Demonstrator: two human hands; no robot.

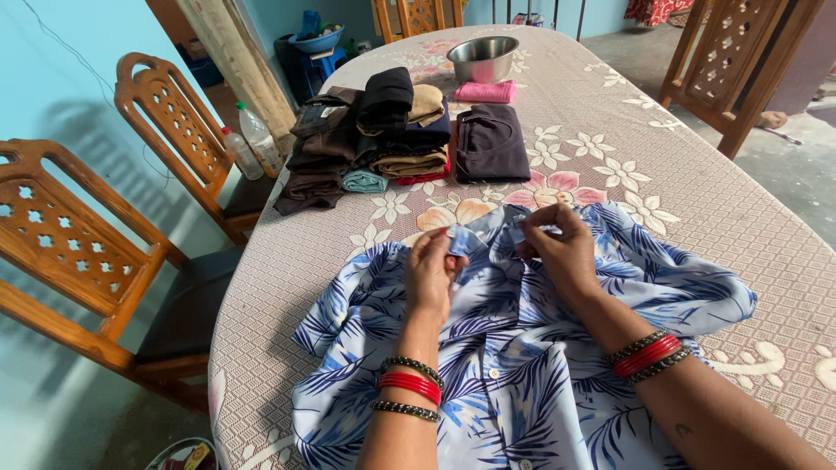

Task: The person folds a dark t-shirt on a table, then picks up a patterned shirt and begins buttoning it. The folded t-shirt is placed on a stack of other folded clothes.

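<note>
Item: blue leaf-print shirt (522, 365), near tabletop (697, 183) edge, unfolded; your left hand (433, 271) & right hand (562, 252) pinch collar; folded stack (383, 139) done at far side.

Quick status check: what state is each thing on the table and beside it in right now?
Leaf-print shirt: spread flat, front up, collar pinched.
Left hand: gripping the collar.
Right hand: gripping the collar.
Folded clothes: stacked in piles.
Dark garment: folded, lying alone.
Pink cloth: folded.
Steel bowl: upright; contents unseen.
Two plastic bottles: upright, capped, on chair.
</note>
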